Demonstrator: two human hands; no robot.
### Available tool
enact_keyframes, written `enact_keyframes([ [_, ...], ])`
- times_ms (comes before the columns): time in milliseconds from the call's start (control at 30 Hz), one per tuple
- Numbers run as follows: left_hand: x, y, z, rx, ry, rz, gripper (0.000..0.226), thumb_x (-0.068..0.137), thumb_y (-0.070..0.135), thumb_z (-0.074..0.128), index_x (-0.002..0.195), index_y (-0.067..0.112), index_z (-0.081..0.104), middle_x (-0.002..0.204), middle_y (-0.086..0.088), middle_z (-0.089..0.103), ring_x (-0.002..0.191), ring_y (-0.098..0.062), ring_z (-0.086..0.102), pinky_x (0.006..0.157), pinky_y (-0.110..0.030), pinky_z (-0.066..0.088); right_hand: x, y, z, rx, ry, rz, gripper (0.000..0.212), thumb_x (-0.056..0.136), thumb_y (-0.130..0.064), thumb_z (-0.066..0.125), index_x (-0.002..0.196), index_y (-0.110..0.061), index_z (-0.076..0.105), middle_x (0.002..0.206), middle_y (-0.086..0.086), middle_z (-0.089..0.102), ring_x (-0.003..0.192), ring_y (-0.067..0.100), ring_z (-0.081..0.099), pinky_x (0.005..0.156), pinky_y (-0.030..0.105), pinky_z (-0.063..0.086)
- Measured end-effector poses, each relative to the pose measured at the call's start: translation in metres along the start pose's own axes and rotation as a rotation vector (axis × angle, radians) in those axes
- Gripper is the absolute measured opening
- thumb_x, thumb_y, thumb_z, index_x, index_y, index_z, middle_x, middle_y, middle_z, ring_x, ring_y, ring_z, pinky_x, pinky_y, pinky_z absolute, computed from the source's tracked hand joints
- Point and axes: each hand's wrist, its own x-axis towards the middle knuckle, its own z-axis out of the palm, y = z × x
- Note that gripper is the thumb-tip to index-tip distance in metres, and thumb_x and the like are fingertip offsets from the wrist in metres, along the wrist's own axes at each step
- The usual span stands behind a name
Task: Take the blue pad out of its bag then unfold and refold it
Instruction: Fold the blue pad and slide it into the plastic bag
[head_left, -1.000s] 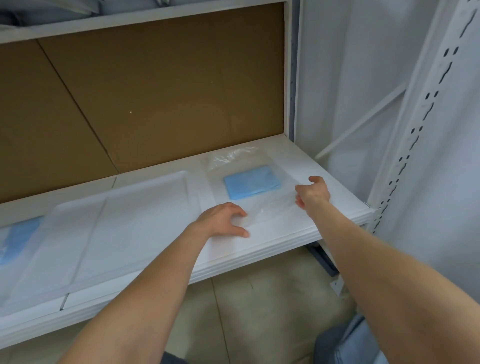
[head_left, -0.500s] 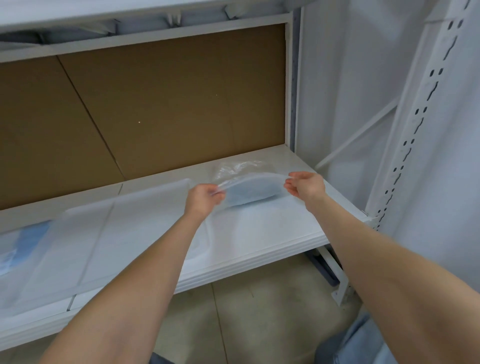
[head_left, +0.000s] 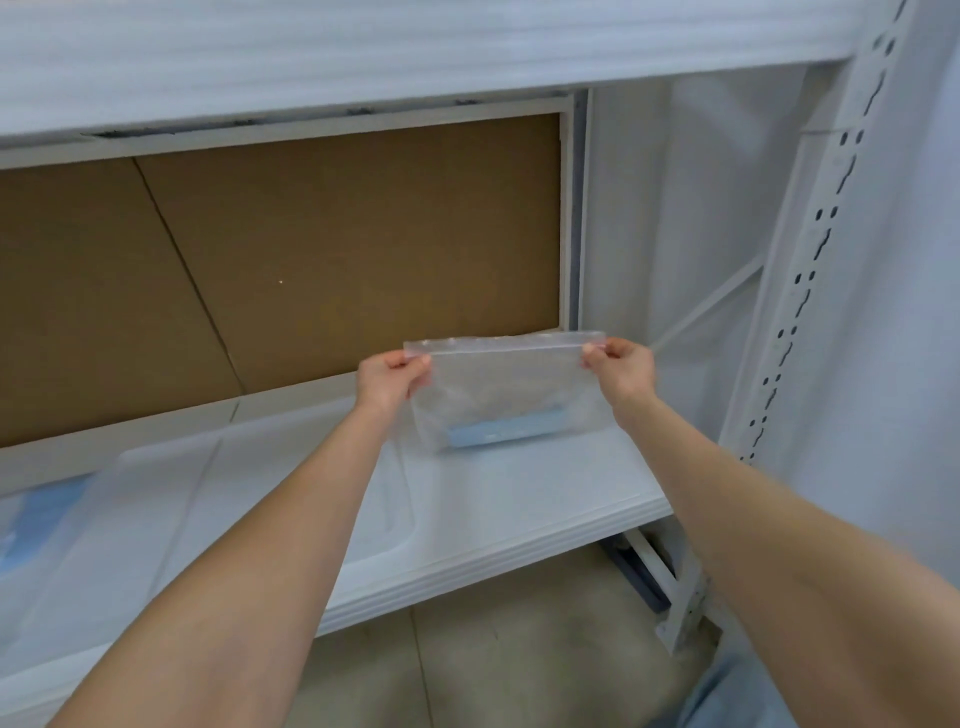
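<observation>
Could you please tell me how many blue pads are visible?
2. One blue pad lies low in the held-up clear bag; a second blue patch, probably another pad, shows through plastic at the shelf's far left, partly out of frame.

You see a see-through bag (head_left: 511, 395) with a light blue pad (head_left: 506, 432) inside, a white shelf (head_left: 519, 499) and a brown board (head_left: 337, 249).

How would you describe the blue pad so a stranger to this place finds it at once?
Look at the right end of the white shelf, before the brown back panel. There the left hand and right hand hold up a clear bag by its top corners; the blue pad is the strip at its bottom. The other blue piece lies on the shelf, far left.
</observation>
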Motion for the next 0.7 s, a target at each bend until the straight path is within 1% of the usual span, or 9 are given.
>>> enact_keyframes([
  [33,0.000,-0.001,0.000,-0.044,0.006,-0.007,0.010,0.088,0.007,0.065,0.097,0.011,0.063,0.054,0.010,0.065,0.041,0.007,0.057,0.053,-0.012,0.046,0.001,0.000,0.000,0.025,0.012,-0.004,0.021,0.089,-0.015,0.064,0.068,-0.018,0.062,0.082,0.005,0.067,0.087,0.022,0.062,0.091,0.033,0.047],
  [133,-0.003,-0.003,0.002,-0.130,0.000,-0.043,0.018,0.089,0.009,0.064,0.107,0.010,0.063,0.071,0.004,0.061,0.048,0.004,0.057,0.051,-0.008,0.046,-0.001,-0.001,0.000,0.114,0.020,0.025,0.008,0.090,-0.012,0.064,0.085,-0.006,0.064,0.065,0.001,0.059,0.065,0.017,0.059,0.080,0.032,0.051],
  [267,-0.003,-0.011,0.004,-0.202,0.003,-0.098,0.015,0.090,0.012,0.063,0.105,0.011,0.062,0.055,0.016,0.066,0.059,0.006,0.059,0.059,-0.011,0.043,-0.003,0.006,0.003,0.165,0.000,0.068,0.021,0.092,-0.015,0.062,0.070,-0.013,0.061,0.061,0.003,0.056,0.054,0.012,0.049,0.065,0.022,0.045],
  [333,-0.003,-0.014,0.005,-0.234,0.019,-0.120,0.015,0.090,0.012,0.063,0.105,0.011,0.061,0.060,0.015,0.066,0.062,0.007,0.060,0.061,-0.013,0.043,-0.004,0.007,0.004,0.199,-0.004,0.089,0.023,0.092,-0.016,0.063,0.069,-0.016,0.060,0.063,0.000,0.056,0.050,0.008,0.048,0.060,0.016,0.043],
  [433,-0.005,-0.017,0.008,-0.240,0.046,-0.138,0.015,0.090,0.011,0.063,0.105,0.011,0.059,0.078,0.005,0.065,0.053,0.009,0.060,0.054,-0.009,0.043,-0.006,0.010,0.007,0.242,0.004,0.122,0.023,0.091,-0.015,0.064,0.069,-0.016,0.060,0.064,-0.001,0.057,0.051,0.009,0.048,0.060,0.015,0.043],
  [500,-0.006,-0.018,0.009,-0.228,0.066,-0.141,0.018,0.090,0.010,0.063,0.108,0.009,0.061,0.073,0.006,0.065,0.044,0.009,0.055,0.044,-0.005,0.040,-0.007,0.011,0.009,0.266,0.003,0.147,0.021,0.091,-0.016,0.065,0.070,-0.016,0.060,0.067,-0.001,0.059,0.054,0.011,0.048,0.061,0.016,0.045],
  [533,-0.007,-0.019,0.008,-0.228,0.074,-0.141,0.022,0.090,0.008,0.063,0.111,0.007,0.062,0.070,0.008,0.065,0.047,0.008,0.055,0.043,-0.003,0.040,-0.008,0.012,0.009,0.269,0.001,0.160,0.020,0.090,-0.016,0.065,0.071,-0.017,0.060,0.070,-0.001,0.060,0.055,0.011,0.049,0.063,0.016,0.046],
  [633,-0.009,-0.021,0.007,-0.197,0.097,-0.134,0.030,0.089,0.007,0.064,0.117,-0.001,0.062,0.077,0.005,0.060,0.053,0.006,0.057,0.046,-0.003,0.041,-0.011,0.014,0.010,0.266,-0.023,0.171,0.018,0.090,-0.017,0.066,0.073,-0.018,0.061,0.077,-0.001,0.062,0.059,0.009,0.052,0.068,0.018,0.047],
  [700,-0.007,-0.020,0.007,-0.065,0.156,-0.081,0.031,0.086,0.012,0.068,0.115,0.002,0.064,0.087,0.000,0.063,0.071,-0.003,0.065,0.060,-0.008,0.046,-0.012,0.014,0.010,0.262,-0.041,0.158,0.018,0.091,-0.016,0.065,0.073,-0.018,0.061,0.078,0.000,0.062,0.061,0.009,0.052,0.065,0.017,0.046],
])
